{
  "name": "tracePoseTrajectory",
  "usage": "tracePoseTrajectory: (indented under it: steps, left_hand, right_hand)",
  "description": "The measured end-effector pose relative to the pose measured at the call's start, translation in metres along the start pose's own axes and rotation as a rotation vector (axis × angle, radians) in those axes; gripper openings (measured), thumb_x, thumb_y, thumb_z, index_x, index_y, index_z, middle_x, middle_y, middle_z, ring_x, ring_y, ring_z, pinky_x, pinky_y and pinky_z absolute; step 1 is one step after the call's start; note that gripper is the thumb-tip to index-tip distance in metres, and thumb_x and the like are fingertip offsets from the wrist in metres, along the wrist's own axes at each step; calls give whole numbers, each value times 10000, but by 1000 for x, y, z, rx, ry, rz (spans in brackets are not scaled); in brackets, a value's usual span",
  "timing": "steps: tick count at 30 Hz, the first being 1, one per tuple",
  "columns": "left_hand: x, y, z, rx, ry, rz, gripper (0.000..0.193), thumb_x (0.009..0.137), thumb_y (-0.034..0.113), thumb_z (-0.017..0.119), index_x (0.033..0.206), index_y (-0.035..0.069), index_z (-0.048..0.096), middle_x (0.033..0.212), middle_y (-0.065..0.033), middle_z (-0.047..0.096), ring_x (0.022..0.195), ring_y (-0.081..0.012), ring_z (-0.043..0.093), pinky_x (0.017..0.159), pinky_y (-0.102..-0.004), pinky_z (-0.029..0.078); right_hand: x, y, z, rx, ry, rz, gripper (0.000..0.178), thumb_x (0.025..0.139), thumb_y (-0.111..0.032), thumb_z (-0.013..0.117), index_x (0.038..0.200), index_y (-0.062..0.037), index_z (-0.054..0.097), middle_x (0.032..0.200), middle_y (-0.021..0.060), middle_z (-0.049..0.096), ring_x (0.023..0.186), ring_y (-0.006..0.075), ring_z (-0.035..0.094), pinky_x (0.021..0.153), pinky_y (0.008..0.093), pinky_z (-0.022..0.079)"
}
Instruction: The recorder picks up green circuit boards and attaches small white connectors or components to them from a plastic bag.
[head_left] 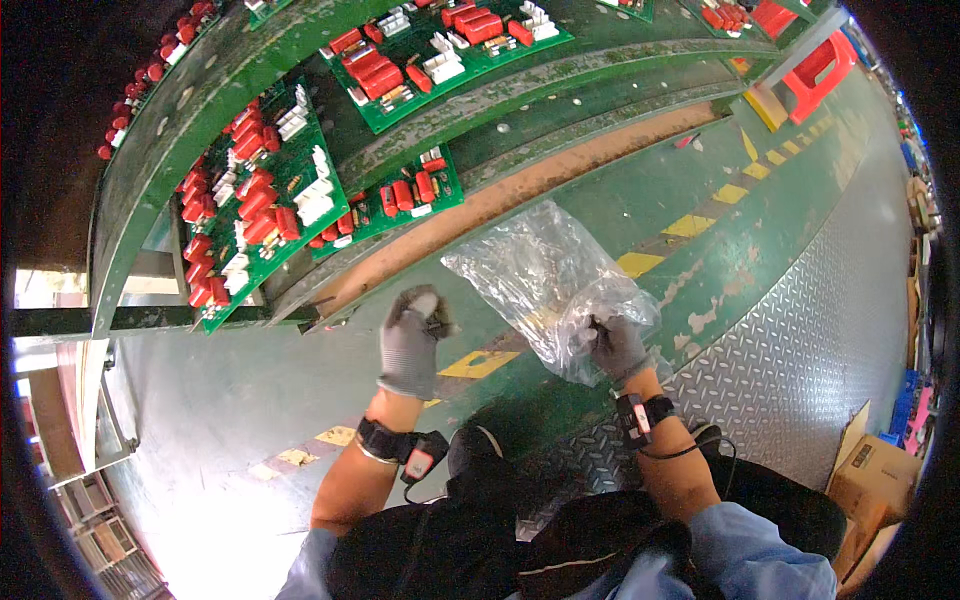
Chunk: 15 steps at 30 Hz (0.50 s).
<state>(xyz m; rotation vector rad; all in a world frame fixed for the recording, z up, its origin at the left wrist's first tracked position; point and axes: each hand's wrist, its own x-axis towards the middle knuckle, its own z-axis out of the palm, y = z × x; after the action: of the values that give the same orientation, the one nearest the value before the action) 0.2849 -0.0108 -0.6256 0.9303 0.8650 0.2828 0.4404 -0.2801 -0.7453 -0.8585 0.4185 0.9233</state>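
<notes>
The person's right hand (618, 350), in a grey glove, has its fingers gathered on a bunched edge of a clear plastic bag (540, 275). The left hand (410, 335), gloved likewise, is curled in on itself near the bag but apart from it; whether it holds anything small cannot be told.

As for progress, the bag is already in hand and clear of the rack, which seems to be as much as is done. No board shows inside it, and the left hand has not yet taken hold of it, so whatever handling it needs appears mostly left to do. The circuit boards (262, 205), set with red and white components, sit on the green metal rack (225, 95) ahead and to the left, with neither hand touching them.

The bag hangs in front of the person, between the hands and reaching forward of them, above the green floor (750, 285) and its yellow-striped floor marking (690, 225). It looks thin, glossy and badly creased, flatter at its far end and crumpled by the right hand (its mouth is hard to make out among the folds).
</notes>
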Motion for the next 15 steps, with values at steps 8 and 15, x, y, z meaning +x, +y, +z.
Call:
tracePoseTrajectory:
  steps: [8,15]
  left_hand:
    - [26,86,44,-765,-351,-55,626,898,453,497,1235,-67,402,1246,-230,479,1148,-330,492,995,-433,428]
    - [54,81,51,-813,-219,43,314,909,238,533,1133,20,495,1157,-162,560,1066,-316,559,903,-453,511]
  right_hand:
    - [-5,0,6,-640,-366,-324,200,909,-241,465,912,-50,525,832,64,539,731,163,501,566,288,407]
    - [-32,-14,40,-82,-228,98,176,882,-244,503,865,-71,530,724,29,515,608,143,474,534,248,392]
